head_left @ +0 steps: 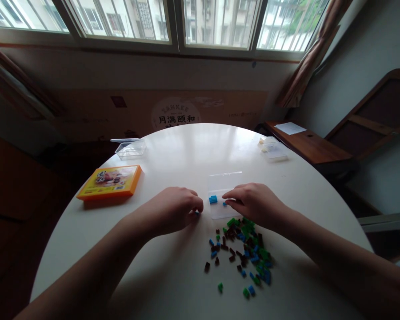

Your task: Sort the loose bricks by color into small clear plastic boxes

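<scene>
My left hand [182,205] is closed at the table's middle, fingers curled down, with a small blue brick [197,214] showing at the fingertips. To its right lies a clear plastic sheet [225,181], and on it sits a block of joined blue bricks [213,199]. My right hand [255,202] reaches over the sheet from the right, thumb and forefinger pinched at another small blue brick [224,204]. Just below the sheet, a loose pile of green, brown and blue bricks [250,249] spreads over the white table [160,275].
An orange and yellow box [110,182] lies at the left, near a clear plastic container [130,150]. Another clear container [274,150] stands at the back right. Beyond the round table's right edge is a wooden surface [313,144] with paper on it.
</scene>
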A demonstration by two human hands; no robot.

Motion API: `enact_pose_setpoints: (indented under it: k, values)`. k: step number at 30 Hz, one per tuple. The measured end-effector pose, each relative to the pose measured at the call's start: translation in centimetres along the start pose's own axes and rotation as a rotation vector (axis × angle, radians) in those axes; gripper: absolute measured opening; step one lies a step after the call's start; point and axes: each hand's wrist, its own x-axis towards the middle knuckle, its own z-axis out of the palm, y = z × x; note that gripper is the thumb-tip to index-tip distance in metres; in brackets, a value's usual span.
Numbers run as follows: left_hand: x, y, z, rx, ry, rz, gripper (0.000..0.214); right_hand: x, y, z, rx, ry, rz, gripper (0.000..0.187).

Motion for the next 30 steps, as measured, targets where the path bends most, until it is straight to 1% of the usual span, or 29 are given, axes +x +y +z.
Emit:
enact_pose_setpoints:
  k: [5,10,15,22,30]
  values:
    - [0.0,-0.1,-0.1,0.008,-0.024,-0.027,0.015,-0.5,0.1,-0.2,0.042,-0.01,-0.031,0.019]
    - [0.1,-0.2,-0.2,0.008,-0.06,-0.069,0.013,-0.3,0.5,0.3,0.037,-0.001,-0.014,0.017]
    - [0.2,-0.2,-0.2,-0.007,-0.061,-0.078,0.014,0.1,0.3,0.6,0.038,0.001,0.038,0.021]
    - [0.2,-0.3,-0.1,-0.016,-0.042,-0.062,0.014,0.0,0.1,0.6,0.011,0.015,0.06,0.021]
    - [0.1,-0.4,0.0,-0.017,-0.037,-0.061,0.013,0.3,-0.1,1.2,-0.039,0.036,0.076,0.02]
